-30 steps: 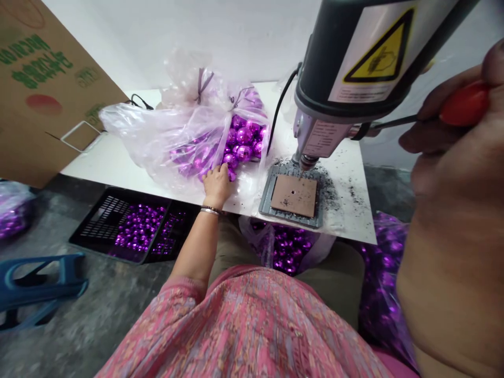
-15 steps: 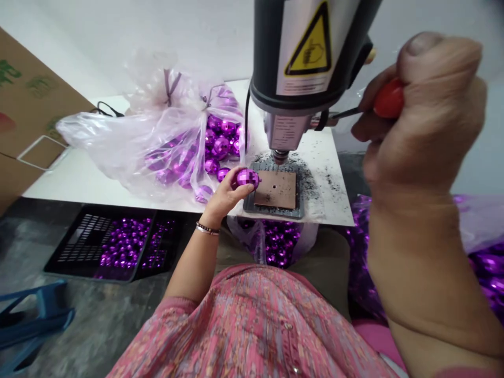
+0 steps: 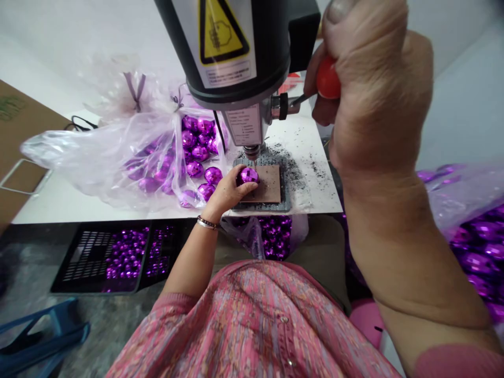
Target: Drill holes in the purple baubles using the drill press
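Note:
Between the thumb and fingers of my left hand is a shiny purple faceted ball. It sits on the brown board on the drill press base, beneath the chuck. The thin bit reaches down close to the ball's top; whether it touches I cannot tell. My right hand is closed around the red knob of the feed lever, beside the dark drill press head. A yellow warning label faces me on the head.
A clear plastic bag spills purple balls left of the press. Dark shavings litter the white table. Below stand a black crate of purple pieces and a blue stool. Another bag lies right.
My left hand has brought the ball from beside the board to under the drill bit. My right hand stays on the knob. The camera view has shifted to the right.

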The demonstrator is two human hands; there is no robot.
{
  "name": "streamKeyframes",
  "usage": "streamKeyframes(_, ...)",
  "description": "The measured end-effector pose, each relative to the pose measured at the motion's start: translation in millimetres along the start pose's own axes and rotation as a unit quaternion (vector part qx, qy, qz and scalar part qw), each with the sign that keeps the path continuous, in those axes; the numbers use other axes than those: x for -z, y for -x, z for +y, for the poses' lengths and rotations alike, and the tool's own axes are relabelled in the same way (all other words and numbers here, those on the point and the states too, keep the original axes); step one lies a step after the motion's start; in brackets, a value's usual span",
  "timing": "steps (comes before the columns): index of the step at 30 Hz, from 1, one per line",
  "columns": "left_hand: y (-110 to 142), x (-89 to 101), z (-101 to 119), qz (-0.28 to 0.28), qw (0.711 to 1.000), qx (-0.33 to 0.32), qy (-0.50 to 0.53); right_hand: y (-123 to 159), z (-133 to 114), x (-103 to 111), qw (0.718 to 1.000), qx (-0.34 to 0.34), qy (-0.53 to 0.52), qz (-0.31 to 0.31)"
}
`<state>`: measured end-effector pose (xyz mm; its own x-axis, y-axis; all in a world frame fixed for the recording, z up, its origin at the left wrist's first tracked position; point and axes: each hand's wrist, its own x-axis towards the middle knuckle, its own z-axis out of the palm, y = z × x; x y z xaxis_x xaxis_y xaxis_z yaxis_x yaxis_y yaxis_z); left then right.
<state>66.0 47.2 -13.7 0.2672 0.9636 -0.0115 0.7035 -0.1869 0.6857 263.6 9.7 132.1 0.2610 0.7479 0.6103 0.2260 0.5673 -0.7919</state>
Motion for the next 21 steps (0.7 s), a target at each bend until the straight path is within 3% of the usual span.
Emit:
streamKeyframes(7, -7.2, -1.5, 4.7, -0.017, 1.000, -0.015, -0.013, 1.0, -2.6, 1.3, 1.000, -0.012, 0.013, -0.002)
streamKeyframes(13, -22.8, -8.4, 2.4, -0.032, 0.998, -0.050, -0.028, 2.8, 4.0, 2.1, 0.999, 0.043, 0.022, -0.016)
streamKeyframes(21, -27.9, -17.0, 3.6, -0.040, 0.996, -0.064, -0.040, 1.5, 4.9, 0.7, 1.000, 0.020, -0.003, -0.003)
